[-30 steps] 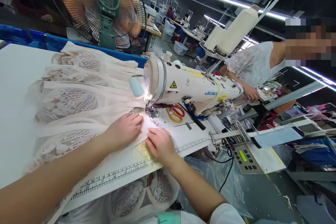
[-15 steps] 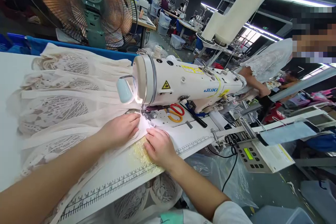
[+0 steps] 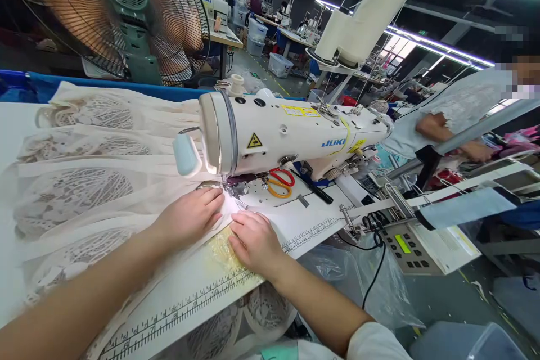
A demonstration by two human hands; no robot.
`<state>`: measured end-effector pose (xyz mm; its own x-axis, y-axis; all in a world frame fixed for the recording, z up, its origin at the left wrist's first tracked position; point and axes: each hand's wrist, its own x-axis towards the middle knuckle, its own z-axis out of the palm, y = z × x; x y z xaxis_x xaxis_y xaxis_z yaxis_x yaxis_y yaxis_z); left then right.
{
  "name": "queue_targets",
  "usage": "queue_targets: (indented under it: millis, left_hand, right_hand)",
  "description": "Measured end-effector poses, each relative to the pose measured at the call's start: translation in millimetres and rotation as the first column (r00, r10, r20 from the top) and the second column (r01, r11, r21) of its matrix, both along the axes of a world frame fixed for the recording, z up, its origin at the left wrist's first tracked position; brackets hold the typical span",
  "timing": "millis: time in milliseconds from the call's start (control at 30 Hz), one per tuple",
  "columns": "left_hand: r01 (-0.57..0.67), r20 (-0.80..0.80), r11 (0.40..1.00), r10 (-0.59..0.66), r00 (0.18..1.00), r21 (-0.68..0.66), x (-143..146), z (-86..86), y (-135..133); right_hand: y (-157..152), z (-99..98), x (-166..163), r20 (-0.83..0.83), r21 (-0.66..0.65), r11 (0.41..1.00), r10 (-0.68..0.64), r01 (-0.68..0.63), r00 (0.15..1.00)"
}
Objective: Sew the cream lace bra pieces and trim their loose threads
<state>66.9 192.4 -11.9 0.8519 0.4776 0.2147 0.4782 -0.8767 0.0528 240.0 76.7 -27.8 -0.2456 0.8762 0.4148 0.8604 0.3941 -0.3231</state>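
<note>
A cream sheer fabric with lace panels [image 3: 80,191] lies in folds across the left of the table, and its edge runs under the presser foot [image 3: 230,188] of a white sewing machine [image 3: 270,129]. Left of the foot, my left hand [image 3: 192,215] has its fingers closed on the fabric, thumb low and fingertips close to the foot. My right hand [image 3: 255,241] pinches the fabric's front edge just before the foot, fingers bent. The material between its fingertips is partly hidden. Yellowish tape residue [image 3: 221,250] shows on the table beside it.
Red- and orange-handled scissors [image 3: 280,183] lie under the machine arm. A ruler strip [image 3: 181,315] runs along the table's front edge. A large fan [image 3: 126,17] stands behind left, thread cones [image 3: 371,17] behind right. A control panel [image 3: 405,247] hangs at right; a co-worker [image 3: 455,107] stands beyond.
The view has shifted slightly, so the machine and fabric sit a little further left. Both hands stay by the presser foot. The co-worker's arms have moved lower and to the right.
</note>
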Motion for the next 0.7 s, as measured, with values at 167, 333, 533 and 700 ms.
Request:
queue_targets:
  millis: [167, 333, 533, 700]
  left_hand:
    - [0.009, 0.021, 1.000, -0.010, 1.000, 0.009, 1.2, 4.2, -0.9]
    - [0.010, -0.026, 0.998, -0.009, 1.000, 0.061, 2.7, 5.1, 0.2]
    - [0.026, -0.039, 0.995, -0.022, 0.999, 0.092, 3.4, 5.3, 0.6]
    - [0.018, -0.033, 0.995, -0.015, 0.999, 0.098, 2.5, 4.7, 2.4]
  right_hand:
    - [0.4, -0.5, 0.0, 0.007, -0.028, 1.000, 0.001, -0.001, 1.000]
    - [1.0, 0.7, 0.0, 0.012, -0.012, 1.000, -0.003, 0.003, 1.000]
    - [1.5, 0.2, 0.1, 0.024, -0.006, 1.000, -0.001, 0.001, 1.000]
    - [1.7, -0.9, -0.6, 0.022, -0.012, 1.000, -0.001, 0.002, 1.000]
